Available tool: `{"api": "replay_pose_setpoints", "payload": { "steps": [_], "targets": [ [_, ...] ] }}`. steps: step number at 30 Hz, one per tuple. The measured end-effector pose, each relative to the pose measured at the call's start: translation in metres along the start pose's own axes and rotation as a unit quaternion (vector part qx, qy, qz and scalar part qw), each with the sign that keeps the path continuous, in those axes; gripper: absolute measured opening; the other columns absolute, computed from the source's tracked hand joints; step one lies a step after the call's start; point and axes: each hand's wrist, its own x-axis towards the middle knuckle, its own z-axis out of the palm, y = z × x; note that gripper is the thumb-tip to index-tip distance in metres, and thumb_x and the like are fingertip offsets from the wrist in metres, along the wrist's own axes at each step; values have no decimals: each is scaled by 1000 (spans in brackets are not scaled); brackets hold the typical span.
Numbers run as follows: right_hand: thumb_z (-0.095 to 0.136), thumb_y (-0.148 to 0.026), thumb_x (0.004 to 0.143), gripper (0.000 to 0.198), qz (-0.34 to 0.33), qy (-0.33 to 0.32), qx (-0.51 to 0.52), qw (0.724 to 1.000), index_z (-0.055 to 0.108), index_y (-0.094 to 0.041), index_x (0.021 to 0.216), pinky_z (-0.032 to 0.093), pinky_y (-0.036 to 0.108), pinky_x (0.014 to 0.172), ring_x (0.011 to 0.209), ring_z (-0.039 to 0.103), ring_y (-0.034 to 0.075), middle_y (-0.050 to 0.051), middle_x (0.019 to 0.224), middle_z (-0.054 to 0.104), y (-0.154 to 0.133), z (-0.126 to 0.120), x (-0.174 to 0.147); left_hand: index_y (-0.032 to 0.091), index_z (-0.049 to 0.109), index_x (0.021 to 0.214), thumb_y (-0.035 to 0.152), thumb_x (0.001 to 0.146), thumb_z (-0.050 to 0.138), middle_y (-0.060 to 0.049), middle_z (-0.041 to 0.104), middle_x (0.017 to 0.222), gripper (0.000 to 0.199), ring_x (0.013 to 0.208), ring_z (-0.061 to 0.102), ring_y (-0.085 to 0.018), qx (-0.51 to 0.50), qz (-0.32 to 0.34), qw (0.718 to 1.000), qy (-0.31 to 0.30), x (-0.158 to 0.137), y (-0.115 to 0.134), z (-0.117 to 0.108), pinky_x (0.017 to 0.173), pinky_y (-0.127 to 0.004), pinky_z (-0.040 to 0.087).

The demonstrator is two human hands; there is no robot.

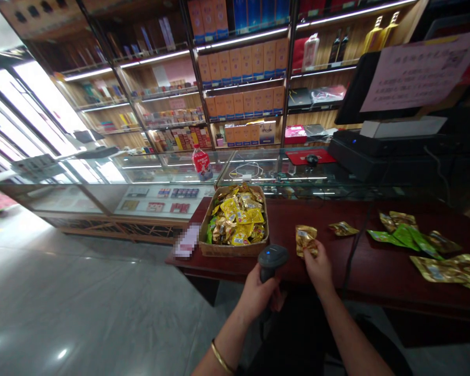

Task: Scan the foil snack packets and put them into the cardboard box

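My left hand (258,295) is wrapped round the handle of a black barcode scanner (273,257), which has a small blue light on top. A gold foil snack packet (306,238) is pinched in my right hand (319,266), just above the dark red table (297,214). Behind the scanner stands a cardboard box (235,250) heaped with yellow, gold and green snack packets (238,214). Another gold packet (343,228) lies flat to the right of my right hand. Farther right are several loose gold packets and green packets (407,236).
A glass display counter (164,175) runs behind the table, with a red-labelled bottle (202,164), a white cable (246,171) and a mouse (312,160) on it. A monitor (356,86) stands at the right. A black cable (356,256) crosses the table. Stocked shelves (243,78) line the wall.
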Motion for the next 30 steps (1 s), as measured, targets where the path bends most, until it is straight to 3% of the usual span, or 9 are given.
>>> {"api": "replay_pose_setpoints", "payload": {
  "steps": [6,14,20,24,27,30],
  "targets": [
    [55,-57,79,63,-44,-27,-8,999,61,-15,126,57,39,79,89,75,29,14,101,78,-5,-4,-9,19,51,93,47,77,72,3,64,55,39,32,52,-11,-25,10,1000,10,-5,11,-3,33,-19,39],
    [54,-55,76,59,-33,-14,-40,999,64,-19,122,58,39,81,92,75,30,12,102,78,-6,-3,-7,19,52,87,47,74,74,2,63,55,38,33,53,-11,-21,12,999,-40,-11,27,4,33,-19,38],
    [57,-55,74,61,-31,-17,-8,999,65,-17,121,58,38,73,85,75,30,12,93,78,-7,-4,-8,19,53,84,45,75,71,2,63,55,33,33,53,-11,-17,13,999,-24,-8,27,5,33,-20,39],
    [63,-57,69,67,7,-13,39,999,66,-15,122,60,39,74,89,75,30,14,102,78,-9,-8,-2,19,51,89,41,76,68,3,63,54,31,32,52,-11,-20,3,1000,-14,-5,21,3,33,-20,39],
    [68,-56,67,75,63,-46,112,991,63,-14,128,59,33,60,86,75,28,15,113,76,-21,-9,4,20,50,90,40,76,67,4,63,53,30,32,51,-12,-23,-4,1000,4,-4,11,-3,33,-20,39],
    [72,-50,68,71,43,-94,158,982,63,-14,128,57,30,57,81,74,25,14,113,76,-54,1,8,20,50,88,42,77,68,3,62,53,31,31,50,-11,-30,-8,999,11,-5,2,-12,33,-20,38]
  ]
}}
